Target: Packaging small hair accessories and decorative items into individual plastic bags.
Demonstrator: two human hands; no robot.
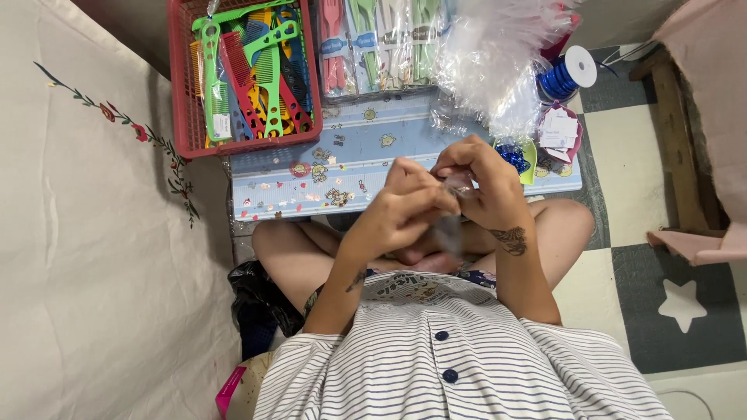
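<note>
At upper centre of the frame we see clear packs of pastel cutlery (381, 43) beside a red basket of combs (245, 78), on the pale blue worktop (311, 175). At mid-frame our left hand (401, 206) and right hand (486, 190), fingers curled, pinch a small clear plastic bag (457, 187) between them.

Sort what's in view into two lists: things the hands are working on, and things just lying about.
In hand:
left hand and right hand, both pinching a small clear plastic bag

Lying about:
red basket of coloured combs
packed plastic cutlery
heap of clear bags
blue ribbon spool
low patterned table
black bag
</note>
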